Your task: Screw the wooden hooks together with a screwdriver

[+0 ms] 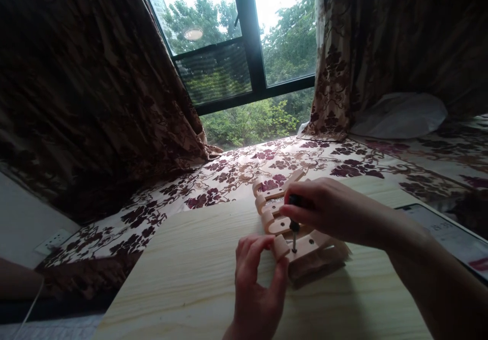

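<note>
My right hand [314, 204] is closed around the dark handle of a screwdriver [294, 226]. The screwdriver stands nearly upright, its metal tip at a dark screw or hole in the nearest pale wooden piece [305, 246]. With thumb and fingertips, my left hand [259, 274] grips the rounded left end of that same piece. A row of similar wooden pieces [275, 223] with rounded ends and dark dots reaches away behind it, partly covered by my right hand. Under the nearest piece lies something like clear plastic wrapping [318, 264].
The pieces rest on a light wooden board [183, 264]. To the right, partly behind my forearm, lies a tablet-like screen [438, 228]. A flowered cloth [229, 177] spreads beyond the board, up to curtains [331, 96] and a window [247, 40].
</note>
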Demonstrator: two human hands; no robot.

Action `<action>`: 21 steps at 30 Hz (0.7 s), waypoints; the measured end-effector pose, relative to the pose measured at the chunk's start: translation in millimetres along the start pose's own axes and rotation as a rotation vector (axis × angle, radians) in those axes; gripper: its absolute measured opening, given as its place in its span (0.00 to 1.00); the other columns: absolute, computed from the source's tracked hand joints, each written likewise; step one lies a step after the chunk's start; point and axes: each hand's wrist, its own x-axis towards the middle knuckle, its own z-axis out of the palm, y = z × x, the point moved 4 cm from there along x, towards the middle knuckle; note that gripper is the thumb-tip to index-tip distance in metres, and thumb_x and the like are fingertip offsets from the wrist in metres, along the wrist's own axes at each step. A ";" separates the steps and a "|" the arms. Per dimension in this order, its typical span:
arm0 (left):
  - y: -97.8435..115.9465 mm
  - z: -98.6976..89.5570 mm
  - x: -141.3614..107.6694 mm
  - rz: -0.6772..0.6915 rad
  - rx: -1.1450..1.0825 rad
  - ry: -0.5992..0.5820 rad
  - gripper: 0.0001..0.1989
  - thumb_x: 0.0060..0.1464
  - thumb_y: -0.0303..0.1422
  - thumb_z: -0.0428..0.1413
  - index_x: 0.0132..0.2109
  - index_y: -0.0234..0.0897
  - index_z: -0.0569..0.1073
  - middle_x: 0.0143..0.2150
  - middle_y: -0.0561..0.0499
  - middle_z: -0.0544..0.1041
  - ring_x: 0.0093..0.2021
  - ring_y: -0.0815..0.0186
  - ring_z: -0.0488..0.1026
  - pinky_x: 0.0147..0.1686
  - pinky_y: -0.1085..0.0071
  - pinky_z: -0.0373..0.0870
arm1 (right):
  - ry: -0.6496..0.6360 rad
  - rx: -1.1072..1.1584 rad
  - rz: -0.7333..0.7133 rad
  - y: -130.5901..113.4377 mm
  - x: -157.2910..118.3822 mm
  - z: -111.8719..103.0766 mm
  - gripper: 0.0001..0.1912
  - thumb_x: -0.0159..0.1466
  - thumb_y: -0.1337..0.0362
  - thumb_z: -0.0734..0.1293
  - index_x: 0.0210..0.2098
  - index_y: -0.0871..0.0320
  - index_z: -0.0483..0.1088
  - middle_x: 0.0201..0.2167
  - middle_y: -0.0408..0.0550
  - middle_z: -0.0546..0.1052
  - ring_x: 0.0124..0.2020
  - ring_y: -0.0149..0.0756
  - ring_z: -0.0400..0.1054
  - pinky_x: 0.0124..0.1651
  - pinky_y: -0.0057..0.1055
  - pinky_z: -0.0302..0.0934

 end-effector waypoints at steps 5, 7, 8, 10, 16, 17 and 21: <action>2.6 -0.7 0.2 0.012 0.005 -0.003 0.11 0.59 0.27 0.55 0.49 0.42 0.69 0.43 0.51 0.72 0.45 0.66 0.70 0.46 0.69 0.70 | -0.090 0.208 -0.106 -6.9 -2.5 -3.1 0.04 0.64 0.69 0.64 0.34 0.57 0.72 0.24 0.37 0.70 0.24 0.23 0.60 0.28 0.21 0.53; 2.6 -1.1 0.7 0.009 0.003 -0.001 0.11 0.59 0.27 0.55 0.49 0.42 0.69 0.42 0.51 0.72 0.45 0.66 0.70 0.46 0.69 0.70 | -0.083 0.217 -0.131 -6.3 -1.7 -2.4 0.06 0.65 0.68 0.64 0.32 0.58 0.71 0.23 0.37 0.69 0.23 0.24 0.59 0.27 0.21 0.52; 2.4 -1.1 0.9 0.008 0.001 -0.001 0.11 0.59 0.27 0.55 0.49 0.42 0.69 0.42 0.51 0.72 0.45 0.66 0.70 0.46 0.69 0.70 | -0.058 0.203 -0.125 -4.9 -0.8 -2.0 0.07 0.66 0.67 0.64 0.31 0.59 0.71 0.22 0.37 0.68 0.23 0.24 0.58 0.27 0.22 0.52; 2.0 -1.1 1.4 0.008 0.000 -0.005 0.11 0.59 0.27 0.55 0.49 0.42 0.69 0.42 0.51 0.72 0.45 0.65 0.70 0.46 0.68 0.70 | 0.009 0.160 -0.094 -1.8 1.0 -1.5 0.09 0.66 0.64 0.65 0.29 0.59 0.71 0.20 0.37 0.66 0.22 0.24 0.56 0.25 0.22 0.50; 2.5 -0.7 1.7 0.006 0.002 -0.003 0.11 0.59 0.27 0.55 0.48 0.42 0.69 0.42 0.51 0.73 0.45 0.65 0.70 0.45 0.68 0.70 | -0.004 0.124 -0.060 -6.4 -0.4 -0.6 0.05 0.61 0.68 0.66 0.28 0.58 0.71 0.19 0.36 0.65 0.21 0.23 0.55 0.25 0.23 0.48; 2.6 -0.7 1.5 0.005 0.001 -0.002 0.11 0.59 0.27 0.55 0.48 0.42 0.69 0.42 0.51 0.73 0.45 0.65 0.70 0.45 0.68 0.70 | -0.037 0.150 -0.072 -7.7 -0.9 0.2 0.05 0.61 0.69 0.65 0.30 0.58 0.72 0.20 0.36 0.67 0.21 0.23 0.56 0.25 0.22 0.49; 2.1 -0.8 1.0 -0.002 -0.006 -0.004 0.10 0.59 0.28 0.55 0.48 0.42 0.69 0.42 0.51 0.72 0.45 0.66 0.70 0.46 0.69 0.69 | -0.055 0.212 -0.098 -5.9 1.0 3.0 0.08 0.64 0.66 0.64 0.30 0.59 0.72 0.20 0.37 0.67 0.22 0.23 0.56 0.26 0.22 0.50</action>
